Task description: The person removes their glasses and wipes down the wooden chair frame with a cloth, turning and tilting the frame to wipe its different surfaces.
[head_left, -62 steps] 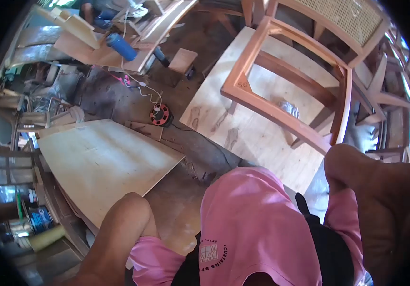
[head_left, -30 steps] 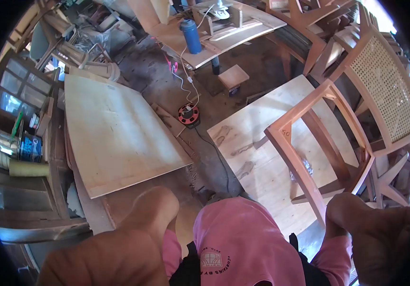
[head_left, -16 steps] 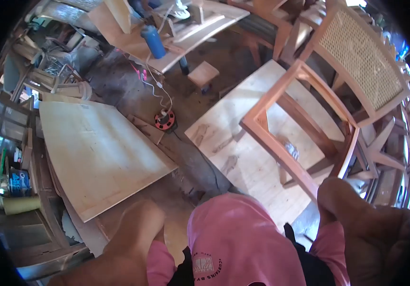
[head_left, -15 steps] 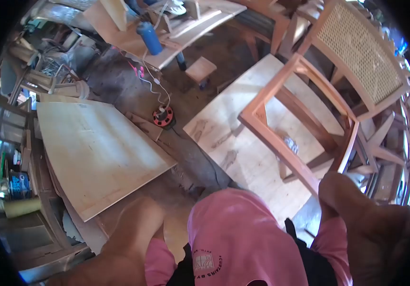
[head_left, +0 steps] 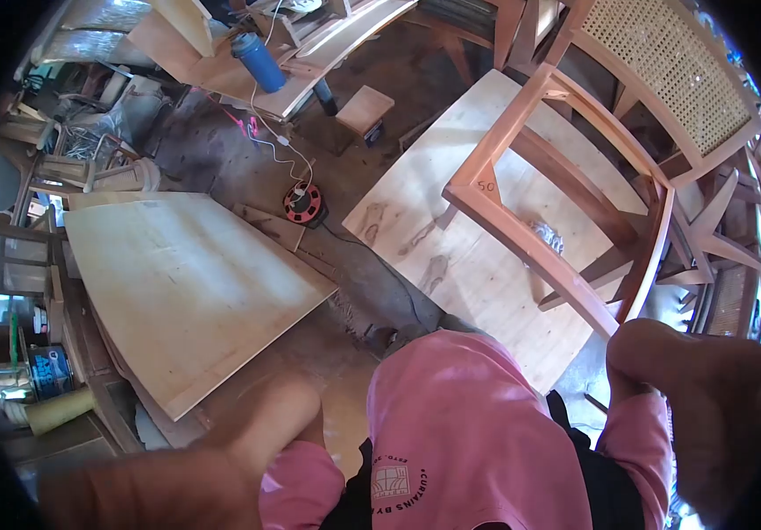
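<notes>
At the lower left, my left hand (head_left: 142, 486) is raised close to the camera, blurred, its fingers out of sight. My right hand (head_left: 725, 415) is also close to the lens at the right edge, dark, with its fingers hidden. Bent elbows show below both. Nothing can be made out in either hand. Beyond my right elbow stands a reddish wooden chair frame (head_left: 522, 231) with an open seat, marked 50 at one corner. It stands over a pale plywood sheet (head_left: 478, 291). A crumpled shiny bundle (head_left: 547, 237) shows through the frame.
Another plywood board (head_left: 195, 291) lies at the left. A red and black cable reel (head_left: 304, 204) sits on the floor, near a small stool (head_left: 365, 108). Upper left, a blue bottle (head_left: 258, 62) stands on a workbench (head_left: 336, 49). A cane panel (head_left: 668, 66) is upper right; cans (head_left: 49, 371) stand left.
The view has swung about, shifting the whole scene. My left hand rose into view at the lower left and is now more blurred; my right hand stays near the right edge.
</notes>
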{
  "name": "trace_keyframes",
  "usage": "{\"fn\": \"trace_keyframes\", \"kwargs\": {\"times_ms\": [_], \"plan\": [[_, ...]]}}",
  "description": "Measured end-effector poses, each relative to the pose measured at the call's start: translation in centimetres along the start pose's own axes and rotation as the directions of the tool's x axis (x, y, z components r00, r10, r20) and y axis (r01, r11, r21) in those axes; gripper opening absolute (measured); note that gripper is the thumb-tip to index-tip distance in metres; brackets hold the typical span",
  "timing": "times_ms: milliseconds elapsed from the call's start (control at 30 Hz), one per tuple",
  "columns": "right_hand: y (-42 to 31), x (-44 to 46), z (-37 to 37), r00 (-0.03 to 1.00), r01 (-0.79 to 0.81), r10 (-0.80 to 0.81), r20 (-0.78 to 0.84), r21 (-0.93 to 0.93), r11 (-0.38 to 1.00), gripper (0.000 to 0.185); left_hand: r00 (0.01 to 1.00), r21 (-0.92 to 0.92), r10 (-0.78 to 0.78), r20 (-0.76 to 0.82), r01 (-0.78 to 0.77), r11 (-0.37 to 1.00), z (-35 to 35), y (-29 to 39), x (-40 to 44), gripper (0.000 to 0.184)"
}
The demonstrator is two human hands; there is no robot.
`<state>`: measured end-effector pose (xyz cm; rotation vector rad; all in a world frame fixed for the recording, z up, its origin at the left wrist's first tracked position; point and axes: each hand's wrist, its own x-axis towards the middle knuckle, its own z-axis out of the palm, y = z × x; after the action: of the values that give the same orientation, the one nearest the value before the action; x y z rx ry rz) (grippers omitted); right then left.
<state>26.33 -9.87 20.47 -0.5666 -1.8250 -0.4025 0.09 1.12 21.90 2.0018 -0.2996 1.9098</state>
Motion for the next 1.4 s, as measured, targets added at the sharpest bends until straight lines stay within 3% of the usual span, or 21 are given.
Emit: {"fn": "trace_keyframes", "kwargs": {"times_ms": [933,1400], "plan": [[-2.6,-0.2,-3.0,0.999,-0.003,0.008,0.038,-0.127,0.992,0.035,0.999,-0.053,0.022,0.039,-0.020,0.998,2.9,-2.6,0.2,0.028],[-2.1,2.1,-5.0,0.993,0.093,-0.068,0.095,-0.283,0.955,0.035,0.992,0.076,0.123,0.018,-0.124,0.989,1.8,-3.7,1.7,0.030]]}}
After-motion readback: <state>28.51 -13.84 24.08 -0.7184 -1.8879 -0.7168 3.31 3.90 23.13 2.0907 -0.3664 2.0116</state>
